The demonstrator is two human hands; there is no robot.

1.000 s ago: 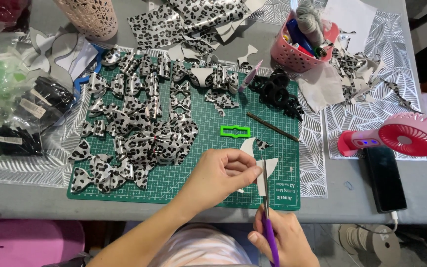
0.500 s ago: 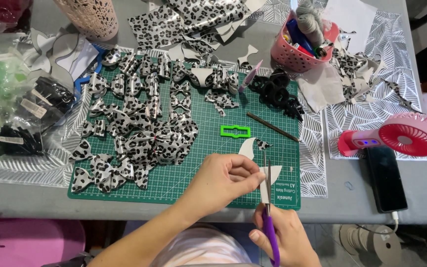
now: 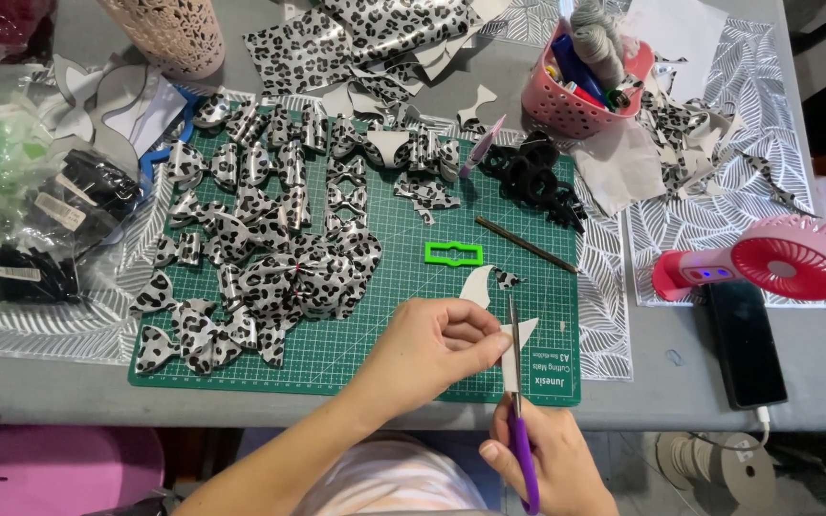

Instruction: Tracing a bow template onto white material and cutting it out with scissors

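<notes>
My left hand (image 3: 437,346) pinches a white cut-out fabric piece (image 3: 518,336) over the front right of the green cutting mat (image 3: 403,287). My right hand (image 3: 547,459) grips purple-handled scissors (image 3: 518,420), whose blades point away from me into the white piece. Another white curved scrap (image 3: 478,283) lies on the mat just beyond. A green rectangular template (image 3: 453,253) lies further back. Several leopard-print bow pieces (image 3: 279,258) cover the mat's left half.
A pink basket (image 3: 580,81) of tools stands at the back right, black hair ties (image 3: 532,177) beside it. A pink handheld fan (image 3: 767,263) and a black phone (image 3: 743,339) lie at the right. Bagged items (image 3: 31,229) sit left; a thin stick (image 3: 528,244) lies on the mat.
The scissors have moved slightly along the white piece while my left hand keeps holding it. The white piece has shifted a little in my fingers.
</notes>
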